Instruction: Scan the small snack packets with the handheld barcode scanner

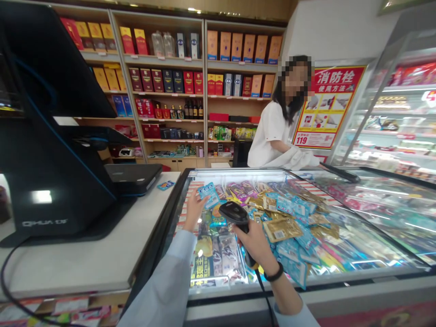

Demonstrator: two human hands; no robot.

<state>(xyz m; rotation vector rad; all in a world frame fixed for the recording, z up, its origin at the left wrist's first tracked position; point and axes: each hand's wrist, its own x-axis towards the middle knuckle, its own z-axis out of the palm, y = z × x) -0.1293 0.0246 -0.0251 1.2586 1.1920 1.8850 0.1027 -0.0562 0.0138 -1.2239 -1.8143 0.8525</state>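
My left hand (193, 210) holds up a small blue packet (209, 194) over the glass lid of a chest freezer (238, 274). My right hand (256, 245) grips a black corded barcode scanner (235, 213), whose head points toward the packet. A heap of blue and gold snack packets (289, 222) lies on the glass just right of both hands. A black band circles my right wrist.
A black checkout terminal (51, 150) stands on the white counter (102, 254) at left. A person in a white top (275, 131) leans on the freezer's far side. Shelves of boxed goods (177, 81) line the back wall; a refrigerated display (398, 118) stands at right.
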